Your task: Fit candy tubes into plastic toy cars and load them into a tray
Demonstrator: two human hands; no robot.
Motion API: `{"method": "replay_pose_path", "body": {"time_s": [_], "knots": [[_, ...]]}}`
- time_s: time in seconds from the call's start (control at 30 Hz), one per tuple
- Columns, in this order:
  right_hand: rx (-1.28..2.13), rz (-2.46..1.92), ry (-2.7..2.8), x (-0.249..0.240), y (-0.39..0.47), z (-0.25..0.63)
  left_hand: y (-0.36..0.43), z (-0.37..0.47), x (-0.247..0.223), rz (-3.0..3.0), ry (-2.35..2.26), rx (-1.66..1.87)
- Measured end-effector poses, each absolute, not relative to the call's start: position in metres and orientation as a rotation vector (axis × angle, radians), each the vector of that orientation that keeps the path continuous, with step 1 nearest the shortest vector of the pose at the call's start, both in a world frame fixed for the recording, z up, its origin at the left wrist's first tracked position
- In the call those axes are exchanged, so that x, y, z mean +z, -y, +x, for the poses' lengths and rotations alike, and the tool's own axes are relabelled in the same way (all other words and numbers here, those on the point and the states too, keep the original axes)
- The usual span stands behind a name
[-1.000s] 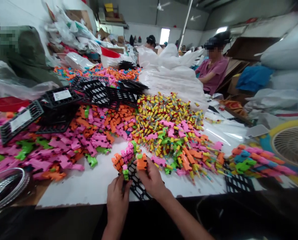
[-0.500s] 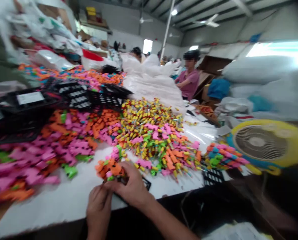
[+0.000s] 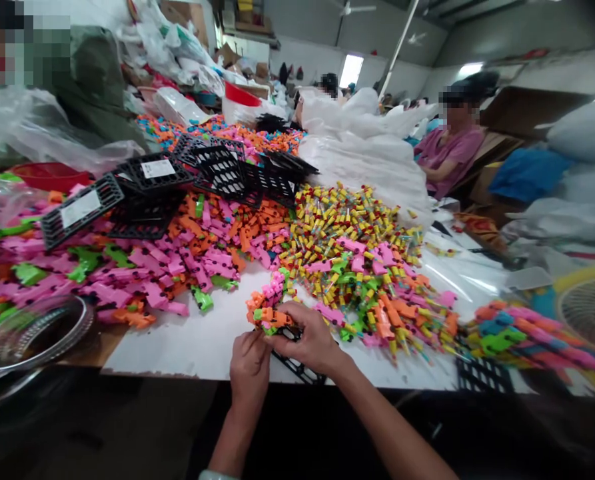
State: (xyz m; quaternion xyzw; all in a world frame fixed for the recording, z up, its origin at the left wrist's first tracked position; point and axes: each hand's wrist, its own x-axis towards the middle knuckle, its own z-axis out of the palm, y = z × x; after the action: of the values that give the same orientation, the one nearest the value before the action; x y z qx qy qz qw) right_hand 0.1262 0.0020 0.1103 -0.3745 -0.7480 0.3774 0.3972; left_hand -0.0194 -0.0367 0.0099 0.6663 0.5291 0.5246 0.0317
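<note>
Both of my hands meet at a small cluster of orange, pink and green plastic toy pieces [image 3: 267, 315] with black round parts, at the table's front edge. My left hand [image 3: 250, 363] is closed, its fingertips pinched at the cluster's lower side; what they grip is hidden. My right hand [image 3: 311, 339] curls around the cluster from the right, thumb and fingers closed on the orange toy pieces. Under my right hand a black grid tray [image 3: 300, 370] shows in part, tilted at the table edge. A short row of pink pieces [image 3: 276, 283] extends behind the cluster.
Loose pink, orange and green pieces [image 3: 147, 280] cover the left. Black grid trays [image 3: 222, 170] lie on them. Yellow-capped clear pieces [image 3: 347, 220] are heaped ahead. Right stand a filled tray [image 3: 527, 337] and a yellow fan [image 3: 592, 300]. A person in pink [image 3: 450, 157] sits beyond.
My view has swung left, so the scene sits further right and more of the left side shows. Both hands remain closed at the cluster.
</note>
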Motion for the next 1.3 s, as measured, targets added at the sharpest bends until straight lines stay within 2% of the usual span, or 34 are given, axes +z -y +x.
{"method": "replay_pose_path", "body": {"time_s": [0.33, 0.5, 0.63, 0.93, 1.07, 1.3], "knots": [[1.032, -0.936, 1.842, 0.103, 0.001, 0.131, 0.04, -0.018, 0.006, 1.947, -1.662, 1.518], [1.228, -1.184, 1.373, 0.066, 0.003, 0.153, 0.04, -0.02, 0.003, 1.895, -1.677, 1.352], [1.496, -1.136, 1.112, 0.039, 0.002, 0.158, 0.037, -0.018, 0.002, 1.887, -1.75, 1.288], [1.298, -1.262, 1.049, 0.03, 0.031, 0.133, 0.037, -0.009, 0.013, 1.928, -1.852, 1.402], [1.279, -1.295, 1.051, 0.029, 0.039, 0.124, 0.031, -0.011, 0.019, 1.936, -1.86, 1.332], [1.429, -1.239, 1.16, 0.04, 0.032, 0.142, 0.02, -0.018, 0.02, 2.013, -1.804, 1.228]]}}
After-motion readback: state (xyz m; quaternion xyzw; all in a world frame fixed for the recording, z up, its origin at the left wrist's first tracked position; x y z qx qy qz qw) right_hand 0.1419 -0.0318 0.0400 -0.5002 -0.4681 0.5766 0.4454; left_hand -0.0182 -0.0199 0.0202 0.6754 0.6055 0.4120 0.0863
